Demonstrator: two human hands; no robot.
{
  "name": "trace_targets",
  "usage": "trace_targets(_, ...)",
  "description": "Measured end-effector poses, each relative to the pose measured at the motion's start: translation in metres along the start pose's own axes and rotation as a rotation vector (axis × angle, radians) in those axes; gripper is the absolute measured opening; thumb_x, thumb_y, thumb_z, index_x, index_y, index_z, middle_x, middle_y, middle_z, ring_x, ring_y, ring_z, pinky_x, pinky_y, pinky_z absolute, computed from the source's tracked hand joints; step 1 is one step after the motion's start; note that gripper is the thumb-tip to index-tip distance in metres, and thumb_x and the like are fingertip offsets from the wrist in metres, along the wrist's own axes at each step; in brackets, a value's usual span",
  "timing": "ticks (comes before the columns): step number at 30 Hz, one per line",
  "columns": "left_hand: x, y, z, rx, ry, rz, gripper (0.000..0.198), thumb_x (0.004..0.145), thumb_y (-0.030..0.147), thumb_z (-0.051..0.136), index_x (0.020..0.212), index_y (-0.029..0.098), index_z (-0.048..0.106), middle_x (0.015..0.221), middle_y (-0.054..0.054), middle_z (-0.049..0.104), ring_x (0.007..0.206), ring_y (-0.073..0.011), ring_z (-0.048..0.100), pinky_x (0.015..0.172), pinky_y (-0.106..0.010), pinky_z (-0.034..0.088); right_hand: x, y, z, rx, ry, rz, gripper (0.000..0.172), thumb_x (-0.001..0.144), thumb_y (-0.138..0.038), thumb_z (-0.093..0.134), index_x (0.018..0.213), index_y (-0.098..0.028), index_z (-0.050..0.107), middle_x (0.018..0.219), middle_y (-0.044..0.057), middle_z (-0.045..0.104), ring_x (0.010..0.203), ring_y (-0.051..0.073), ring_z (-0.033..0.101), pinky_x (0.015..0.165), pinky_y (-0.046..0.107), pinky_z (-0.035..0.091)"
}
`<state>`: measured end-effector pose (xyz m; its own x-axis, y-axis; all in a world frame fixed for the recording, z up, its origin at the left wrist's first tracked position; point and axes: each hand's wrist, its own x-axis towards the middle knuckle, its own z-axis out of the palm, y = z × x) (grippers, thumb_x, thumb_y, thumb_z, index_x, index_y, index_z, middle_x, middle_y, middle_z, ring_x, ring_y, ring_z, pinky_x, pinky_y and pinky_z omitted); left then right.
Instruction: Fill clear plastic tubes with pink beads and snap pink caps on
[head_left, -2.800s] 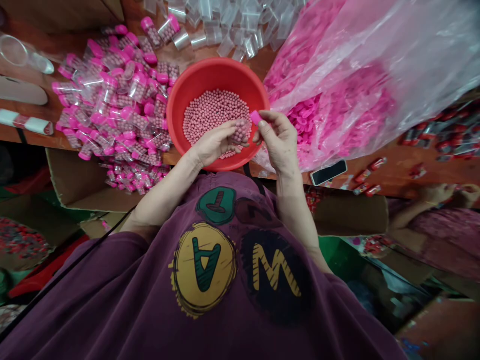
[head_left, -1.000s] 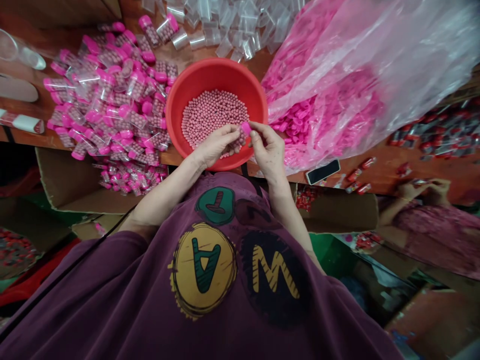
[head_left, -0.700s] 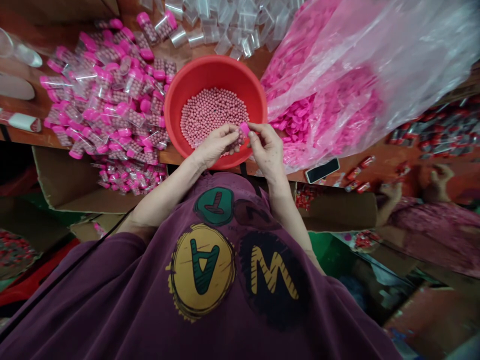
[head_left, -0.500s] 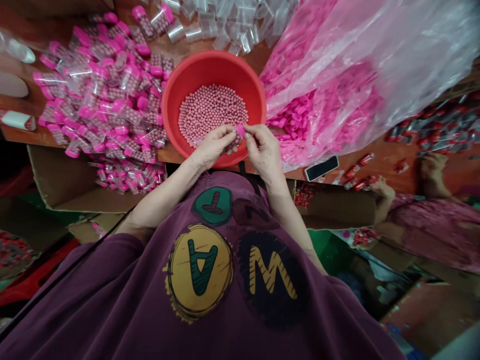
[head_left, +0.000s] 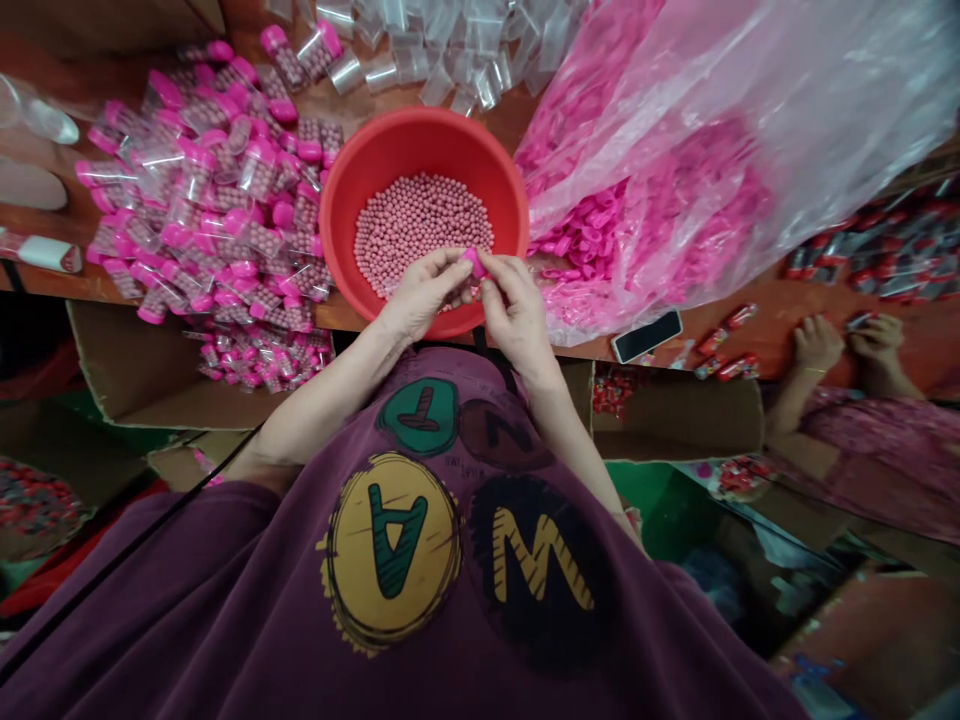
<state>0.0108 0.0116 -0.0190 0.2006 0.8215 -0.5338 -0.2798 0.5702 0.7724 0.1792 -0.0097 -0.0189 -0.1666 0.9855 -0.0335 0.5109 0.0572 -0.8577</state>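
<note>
My left hand [head_left: 429,293] is closed around a small clear bottle of pink beads, mostly hidden by the fingers. At its upper end shows a bright pink cap [head_left: 473,262]. My right hand [head_left: 517,305] has its thumb and index finger bent in a pinch against the side of this cap. Both hands are over the near rim of a red bowl [head_left: 424,120], in which loose pink beads [head_left: 424,225] lie.
Filled pink-capped bottles [head_left: 202,200] are heaped at left. Clear empty tubes [head_left: 450,50] lie behind the bowl, and a plastic bag [head_left: 675,210] of pink caps at right. A phone [head_left: 646,336] rests near the table edge. Further right are a co-worker's hands [head_left: 819,345].
My right hand has shifted slightly left, and its fingers now press closer on the cap. One hand of the co-worker has moved from the red-capped pieces toward the other hand.
</note>
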Motion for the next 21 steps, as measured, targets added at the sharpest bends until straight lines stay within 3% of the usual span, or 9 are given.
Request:
trace_targets(4, 0.0, 0.003, -0.008, 0.058, -0.006, 0.022, 0.029, 0.097, 0.044, 0.086, 0.104, 0.021, 0.072, 0.09, -0.001, 0.078, 0.072, -0.0098, 0.071, 0.071, -0.024, 0.061, 0.001, 0.028, 0.002, 0.177, 0.135, 0.108, 0.053, 0.11, -0.066, 0.058, 0.15, -0.031, 0.059, 0.127, 0.008, 0.072, 0.109, 0.023, 0.075, 0.099, 0.048, 0.07)
trace_targets(6, 0.001, 0.003, -0.01, 0.071, -0.009, 0.023, 0.027, 0.095, 0.04, 0.088, 0.103, 0.019, 0.073, 0.091, -0.001, 0.079, 0.075, -0.01, 0.072, 0.076, -0.024, 0.062, 0.003, 0.037, 0.003, 0.206, 0.125, 0.116, 0.054, 0.109, -0.069, 0.059, 0.146, -0.031, 0.061, 0.118, 0.006, 0.073, 0.102, 0.022, 0.075, 0.095, 0.046, 0.071)
trace_targets(10, 0.002, 0.001, -0.011, 0.081, -0.022, 0.027, 0.022, 0.094, 0.034, 0.088, 0.099, 0.018, 0.074, 0.088, -0.001, 0.078, 0.078, -0.0111, 0.073, 0.079, -0.025, 0.062, 0.001, 0.022, 0.004, 0.059, 0.015, 0.026, 0.057, 0.108, -0.064, 0.062, 0.153, -0.029, 0.059, 0.134, 0.011, 0.072, 0.125, 0.028, 0.073, 0.114, 0.058, 0.065)
trace_targets(14, 0.001, -0.003, -0.005, 0.062, 0.013, -0.02, 0.015, 0.098, 0.03, 0.083, 0.101, 0.017, 0.075, 0.087, -0.001, 0.079, 0.077, -0.0116, 0.073, 0.076, -0.025, 0.062, -0.003, 0.001, 0.013, -0.139, -0.095, -0.002, 0.083, 0.099, -0.062, 0.077, 0.165, -0.023, 0.047, 0.155, 0.019, 0.061, 0.152, 0.04, 0.058, 0.129, 0.071, 0.051)
trace_targets(18, -0.002, -0.009, 0.005, 0.017, 0.12, -0.035, 0.009, 0.102, 0.026, 0.077, 0.098, 0.019, 0.075, 0.085, -0.001, 0.079, 0.076, -0.0112, 0.072, 0.075, -0.024, 0.061, 0.0, 0.007, 0.025, -0.258, -0.079, 0.041, 0.077, 0.099, -0.057, 0.075, 0.161, -0.019, 0.049, 0.153, 0.023, 0.061, 0.152, 0.045, 0.056, 0.129, 0.078, 0.046)
trace_targets(21, -0.004, -0.012, 0.005, -0.005, 0.137, -0.043, 0.007, 0.102, 0.023, 0.077, 0.097, 0.019, 0.076, 0.086, -0.001, 0.08, 0.078, -0.0114, 0.072, 0.078, -0.025, 0.062, 0.005, 0.018, 0.031, -0.283, -0.076, 0.011, 0.072, 0.096, -0.052, 0.076, 0.156, -0.018, 0.052, 0.147, 0.022, 0.065, 0.146, 0.044, 0.061, 0.128, 0.076, 0.047)
